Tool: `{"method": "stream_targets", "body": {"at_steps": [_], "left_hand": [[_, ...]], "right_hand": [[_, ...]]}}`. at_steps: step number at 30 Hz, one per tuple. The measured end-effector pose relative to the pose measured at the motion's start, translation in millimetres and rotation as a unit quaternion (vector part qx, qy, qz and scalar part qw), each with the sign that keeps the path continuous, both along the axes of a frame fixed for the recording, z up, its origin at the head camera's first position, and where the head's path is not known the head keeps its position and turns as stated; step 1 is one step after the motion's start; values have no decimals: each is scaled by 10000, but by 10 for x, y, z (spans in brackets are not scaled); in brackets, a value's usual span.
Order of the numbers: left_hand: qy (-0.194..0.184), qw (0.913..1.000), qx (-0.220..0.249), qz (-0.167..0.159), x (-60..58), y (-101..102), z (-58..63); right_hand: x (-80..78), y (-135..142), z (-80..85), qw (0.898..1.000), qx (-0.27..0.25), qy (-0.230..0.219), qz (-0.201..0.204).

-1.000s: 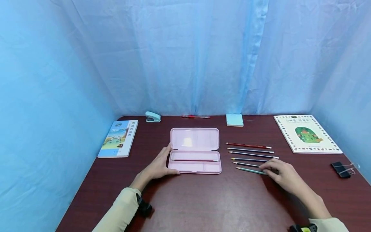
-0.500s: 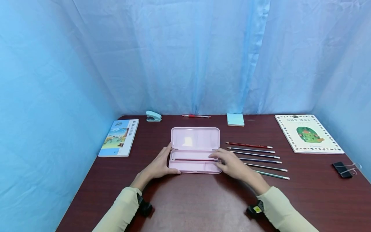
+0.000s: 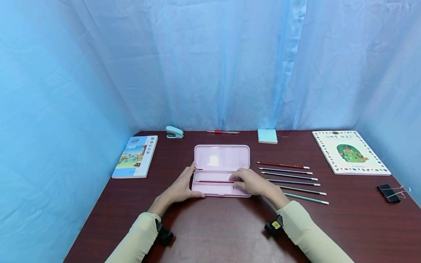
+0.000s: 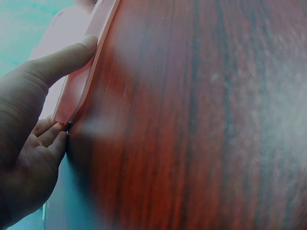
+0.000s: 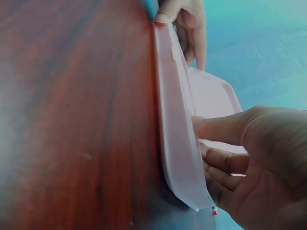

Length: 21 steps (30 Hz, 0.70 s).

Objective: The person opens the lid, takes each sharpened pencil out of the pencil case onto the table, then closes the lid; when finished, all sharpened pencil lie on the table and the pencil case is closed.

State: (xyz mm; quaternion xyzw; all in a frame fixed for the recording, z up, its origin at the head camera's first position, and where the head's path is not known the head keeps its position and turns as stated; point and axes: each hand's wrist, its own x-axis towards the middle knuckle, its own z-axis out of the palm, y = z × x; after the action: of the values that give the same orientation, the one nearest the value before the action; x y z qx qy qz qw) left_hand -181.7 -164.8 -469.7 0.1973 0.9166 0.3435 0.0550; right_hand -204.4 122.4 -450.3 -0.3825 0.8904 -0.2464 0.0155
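Observation:
A pink pencil case (image 3: pixel 215 194) lies with its lid raised on the table. My left hand (image 3: pixel 179 188) holds its left end, thumb along the front wall and the other fingers at the back left corner. In the left wrist view the thumb (image 4: pixel 72 57) lies against the case's side. My right hand (image 3: pixel 251 182) reaches into the case's right part and pinches a dark red pencil (image 3: pixel 213 181) lying lengthwise in the back compartment. The right hand hides that pencil's right end in the head view. In the right wrist view, thumb and fingers straddle the front wall.
Several pencils, among them a red pencil (image 3: pixel 283 165) and a green pencil (image 3: pixel 306 198), lie in a row right of the case. Behind are a stapler (image 3: pixel 174 132), red pen (image 3: pixel 223 132) and sticky notes (image 3: pixel 267 136). Books (image 3: pixel 135 157) and a binder clip (image 3: pixel 389 192) flank them.
My right hand has moved left from the row of pencils to the pencil case, its fingers now at the pencil inside. The row of pencils stays put, and my left hand keeps its place.

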Motion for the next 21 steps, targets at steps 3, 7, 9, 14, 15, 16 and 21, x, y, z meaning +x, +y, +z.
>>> {"method": "stream_targets", "body": {"at_steps": [3, 7, 9, 14, 15, 16, 21], "left_hand": [[-35, 10000, -34, 5, 0, -1, -2], [-22, 10000, -19, -2, 2, 3, 2], [-17, 10000, -26, 3, 2, 5, 2], [18, 10000, -48, 6, 5, 7, 10], [14, 10000, -53, 4, 7, 6, 13], [17, 10000, -57, 1, 7, 6, 15], [-3, 9999, -100, 14, 8, 5, 16]], "right_hand": [[-27, 7, 12, 9998, 33, -193, 87], [-43, 5, -4, 9997, -55, -231, 108], [-43, 4, -17, 9997, -119, -204, 49], [-39, 16, -27, 9991, -364, -174, -122], [-38, 25, -23, 9988, -430, -170, -141], [-35, 36, -15, 9984, -503, -197, -169], [-5, 157, 26, 9955, -845, -294, -297]]}}
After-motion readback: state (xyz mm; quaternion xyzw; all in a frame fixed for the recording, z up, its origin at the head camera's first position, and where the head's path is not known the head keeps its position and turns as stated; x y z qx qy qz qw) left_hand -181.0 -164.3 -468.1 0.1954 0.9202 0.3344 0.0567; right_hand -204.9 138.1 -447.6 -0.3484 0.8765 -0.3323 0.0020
